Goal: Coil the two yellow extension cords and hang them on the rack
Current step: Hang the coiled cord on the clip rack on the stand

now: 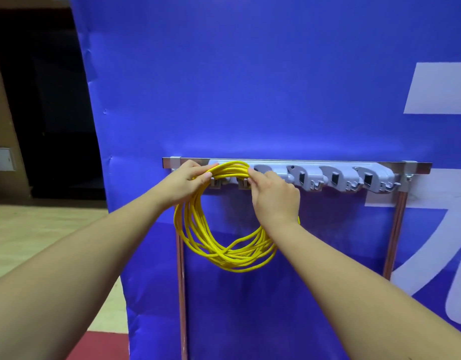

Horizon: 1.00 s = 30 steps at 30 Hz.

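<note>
Both my hands are up at the rack point(328, 175), a grey strip of clamps and hooks on a metal rail, standing against a blue banner point(250, 87).

Yellow cord point(224, 245): one coil only in sight, many loops, top of the bundle lying across the rack's left end, the rest hanging below the rail in a loose ring. Whether the top is seated on a hook point(243, 183) there or only held against it, I cannot tell; my fingers cover that spot.

My left hand point(187, 181): closed around the top strands at the rack's left end, fingers curled over the bundle.

My right hand point(275, 196): just right of the left one, fingertips pinched on the same strands at the second clamp from the left; back of hand toward me, wrist crossing in front of the coil's right side.

Rack's right-hand clamps: bare. Copper-coloured legs point(394, 229) run down from both rail ends.
</note>
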{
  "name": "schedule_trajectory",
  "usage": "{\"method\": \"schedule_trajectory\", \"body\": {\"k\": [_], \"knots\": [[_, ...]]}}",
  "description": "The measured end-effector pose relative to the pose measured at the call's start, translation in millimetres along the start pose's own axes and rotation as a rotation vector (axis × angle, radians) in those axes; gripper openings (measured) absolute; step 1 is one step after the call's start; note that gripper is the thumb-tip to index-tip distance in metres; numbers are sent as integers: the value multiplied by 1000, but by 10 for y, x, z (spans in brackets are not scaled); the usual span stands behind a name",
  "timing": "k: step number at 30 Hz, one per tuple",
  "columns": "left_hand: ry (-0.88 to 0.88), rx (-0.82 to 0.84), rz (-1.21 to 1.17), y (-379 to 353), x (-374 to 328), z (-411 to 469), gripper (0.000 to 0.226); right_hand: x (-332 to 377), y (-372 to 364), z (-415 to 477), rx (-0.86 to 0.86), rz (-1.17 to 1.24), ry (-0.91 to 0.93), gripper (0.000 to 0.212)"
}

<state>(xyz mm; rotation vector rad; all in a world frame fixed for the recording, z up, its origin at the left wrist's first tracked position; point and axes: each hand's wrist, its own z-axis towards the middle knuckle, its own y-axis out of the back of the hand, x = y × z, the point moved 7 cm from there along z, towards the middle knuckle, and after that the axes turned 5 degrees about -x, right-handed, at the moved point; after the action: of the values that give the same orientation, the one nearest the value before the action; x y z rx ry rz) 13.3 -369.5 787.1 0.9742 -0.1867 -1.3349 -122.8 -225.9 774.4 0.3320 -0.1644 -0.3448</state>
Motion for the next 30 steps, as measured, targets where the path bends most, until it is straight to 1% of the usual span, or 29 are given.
{"method": "schedule_trajectory", "body": {"k": [2, 4, 6, 8, 10, 12, 15, 18, 19, 21, 22, 24, 26, 27, 30], "knots": [[-28, -88, -53, 14, -64, 1, 30, -54, -38, 21, 70, 100, -84, 25], [-16, -137, -156, 5, -57, -5, 26, -114, -85, 4, 114, 210, -167, 29], [28, -155, -280, -18, -2, -25, 31, -171, -145, -20, 138, 350, -271, 30], [43, -163, -352, -35, 34, -47, 35, -204, -246, -37, 170, 524, -379, 28], [65, -157, -427, -61, 55, -52, 33, -238, -300, -20, 178, 697, -473, 24], [107, -158, -520, -70, 94, -57, 30, -271, -308, 14, 186, 786, -525, 21], [148, -168, -598, -99, 113, -88, 29, -300, -301, -15, 181, 817, -561, 12], [191, -187, -671, -144, 117, -92, 29, -285, -284, -79, 133, 805, -491, 2], [207, -186, -691, -152, 118, -89, 29, -280, -298, -97, 130, 808, -462, 5], [232, -157, -739, -169, 138, -84, 30, -303, -366, -113, 146, 829, -470, 11], [243, -143, -767, -175, 159, -88, 31, -315, -392, -108, 153, 838, -494, 11], [235, -152, -774, -183, 181, -101, 33, -331, -392, -101, 139, 846, -543, 4], [206, -211, -721, -195, 161, -123, 34, -309, -339, -116, 101, 809, -526, 4], [187, -266, -660, -200, 157, -141, 34, -282, -306, -137, 83, 757, -496, 4], [117, -393, -387, -165, 70, -172, 34, -192, -199, -164, 43, 597, -434, 8]]}}
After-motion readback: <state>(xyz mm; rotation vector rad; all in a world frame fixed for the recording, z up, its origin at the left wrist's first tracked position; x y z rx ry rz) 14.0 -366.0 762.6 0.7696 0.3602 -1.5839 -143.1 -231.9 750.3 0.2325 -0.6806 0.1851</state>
